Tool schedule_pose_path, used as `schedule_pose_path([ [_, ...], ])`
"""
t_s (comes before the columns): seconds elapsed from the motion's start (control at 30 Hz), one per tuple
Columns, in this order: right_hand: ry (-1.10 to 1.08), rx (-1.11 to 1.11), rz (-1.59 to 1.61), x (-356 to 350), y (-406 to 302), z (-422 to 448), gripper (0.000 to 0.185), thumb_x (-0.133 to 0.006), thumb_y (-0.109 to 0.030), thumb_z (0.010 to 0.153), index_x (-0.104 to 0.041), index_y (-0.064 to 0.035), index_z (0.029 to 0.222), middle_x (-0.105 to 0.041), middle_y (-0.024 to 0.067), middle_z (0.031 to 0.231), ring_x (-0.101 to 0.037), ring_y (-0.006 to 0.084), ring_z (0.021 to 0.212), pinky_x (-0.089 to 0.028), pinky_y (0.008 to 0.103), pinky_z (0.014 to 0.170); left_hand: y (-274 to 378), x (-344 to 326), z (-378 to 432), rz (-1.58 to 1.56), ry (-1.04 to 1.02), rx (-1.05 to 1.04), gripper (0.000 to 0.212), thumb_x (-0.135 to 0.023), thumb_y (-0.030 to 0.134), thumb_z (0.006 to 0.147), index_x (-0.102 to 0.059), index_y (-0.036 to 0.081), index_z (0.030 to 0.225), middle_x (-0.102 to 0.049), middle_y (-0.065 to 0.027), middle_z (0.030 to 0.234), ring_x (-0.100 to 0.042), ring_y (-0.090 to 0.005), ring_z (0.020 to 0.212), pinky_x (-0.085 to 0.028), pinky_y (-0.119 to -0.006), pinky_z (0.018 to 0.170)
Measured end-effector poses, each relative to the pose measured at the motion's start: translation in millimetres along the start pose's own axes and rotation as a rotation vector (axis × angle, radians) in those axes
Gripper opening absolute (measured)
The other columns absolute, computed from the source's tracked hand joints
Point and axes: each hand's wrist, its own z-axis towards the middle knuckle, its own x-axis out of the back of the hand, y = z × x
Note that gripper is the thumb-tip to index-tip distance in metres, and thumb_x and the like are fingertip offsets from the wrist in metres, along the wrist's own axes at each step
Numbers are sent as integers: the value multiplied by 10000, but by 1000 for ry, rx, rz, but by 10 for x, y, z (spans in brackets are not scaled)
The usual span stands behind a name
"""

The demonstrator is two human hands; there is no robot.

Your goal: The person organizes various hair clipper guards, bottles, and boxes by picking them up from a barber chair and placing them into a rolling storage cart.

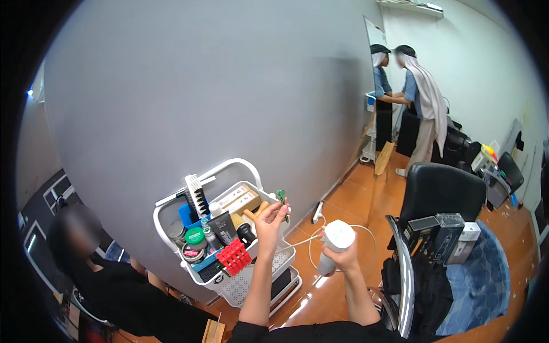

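My left hand (271, 216) pinches a slim green clip (281, 195) upright between thumb and fingertips, above the trolley's right side. In my right hand (343, 257) is a white plastic bottle (339, 235), its round white end bearing green writing turned up towards me. The bottle's lower part (326, 265) shows beyond my fingers. Beside my left forearm stands a white trolley (238, 293). Its top tray carries a green-lidded jar (195, 236), a dark grey tube (223, 228), a white comb (194, 182) and a row of red clips (234, 257) on its front edge.
A black salon chair (444, 193) at right bears boxes (446, 236) and dark cloth. A pale cable (374, 246) loops over the tiled floor near a power strip (317, 212). One person (116, 291) is at left; another (422, 94) stands by a mirror (381, 128).
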Motion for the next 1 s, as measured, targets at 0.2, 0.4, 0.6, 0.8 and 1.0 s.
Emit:
schedule_pose_path([
  [0.2,79,-33,208,-62,357,-457,434,-690,19,656,-542,12,1064,-646,100,850,-641,228,860,-471,414,936,17,-42,-42,-24,-47,-9,299,-660,133,887,-625,-57,1115,-669,-108,995,-635,-140,869,-500,-267,836],
  [0.4,-85,34,-37,-207,68,-536,395,-667,26,642,-565,11,1023,-617,107,912,-620,223,914,-487,372,872,10,233,-129,-98,-145,134,317,-513,129,971,-540,-35,1241,-618,-73,996,-624,-143,881,-520,-290,861],
  [0.6,131,100,148,-206,52,-758,353,-649,57,672,-560,-6,1008,-615,92,927,-633,215,878,-515,366,794,40,263,-261,-311,-224,243,338,-426,125,1003,-487,-9,1308,-560,-29,931,-535,-91,794,-478,-225,762],
  [0.8,-77,-229,384,-111,216,-1033,440,-694,49,678,-523,-2,1080,-630,103,885,-645,211,803,-534,354,733,46,274,-259,-236,-174,197,365,-452,141,993,-476,23,1338,-545,15,884,-473,-63,766,-404,-194,705],
  [1.0,36,-111,218,-113,137,-673,365,-717,20,682,-559,-4,1010,-635,105,865,-654,218,824,-533,343,710,40,365,-325,56,-122,89,392,-453,142,991,-449,15,1361,-612,-11,946,-498,-53,799,-407,-189,717],
])
